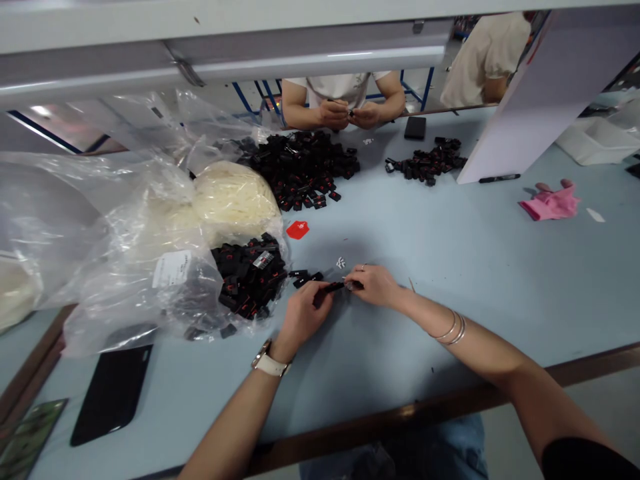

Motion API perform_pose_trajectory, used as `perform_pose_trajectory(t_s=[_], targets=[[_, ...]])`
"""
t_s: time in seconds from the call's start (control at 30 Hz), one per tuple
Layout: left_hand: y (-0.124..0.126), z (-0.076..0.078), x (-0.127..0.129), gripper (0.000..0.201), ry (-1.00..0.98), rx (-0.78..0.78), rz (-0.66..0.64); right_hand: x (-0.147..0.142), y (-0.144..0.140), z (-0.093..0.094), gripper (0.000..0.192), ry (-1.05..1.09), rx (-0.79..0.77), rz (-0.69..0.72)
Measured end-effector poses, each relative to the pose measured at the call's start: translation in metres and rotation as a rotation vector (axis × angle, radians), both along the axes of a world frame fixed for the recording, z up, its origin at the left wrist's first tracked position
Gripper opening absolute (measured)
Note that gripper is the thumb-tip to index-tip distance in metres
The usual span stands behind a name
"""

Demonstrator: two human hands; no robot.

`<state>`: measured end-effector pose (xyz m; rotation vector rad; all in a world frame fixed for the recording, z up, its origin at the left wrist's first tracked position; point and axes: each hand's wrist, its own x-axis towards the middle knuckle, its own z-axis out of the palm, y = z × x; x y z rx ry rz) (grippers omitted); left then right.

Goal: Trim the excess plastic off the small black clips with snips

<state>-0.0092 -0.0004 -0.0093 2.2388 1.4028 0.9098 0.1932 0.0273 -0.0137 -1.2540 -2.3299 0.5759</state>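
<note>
Left hand [301, 313]: grip clamped on one small black clip [333, 287], mid-desk [450, 267], near front edge.
Right hand [375, 285]: fingertips pinched together at the same clip's end.
Loose clips [306, 277]: about three, just left of hands.
Clip heaps: three; one in plastic bag [247, 277], two [300, 167] [425, 162] by far edge.
Phones: two black, one at front-left corner [113, 393], one [415, 127] at far edge.
Co-worker's hands [350, 115]: two, far edge.

Left hand [303, 312] and right hand [376, 285] meeting fingertip to fingertip, fingers pinched (forearms angled inward)
</note>
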Motion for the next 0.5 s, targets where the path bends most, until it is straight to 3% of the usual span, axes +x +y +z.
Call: perform_pose_trajectory(t_s=[0.23, 0.5], targets=[[-0.0004, 0.0019, 0.0006, 0.014, 0.005, 0.001, -0.010, -0.0020, -0.0028, 0.0068, 0.018, 0.259, -0.008, 0.003], [0.0001, 0.0035, 0.0008, 0.015, 0.014, -0.003, -0.015, -0.0081, -0.0084, 0.0009, 0.026, 0.264, 0.034, 0.104]])
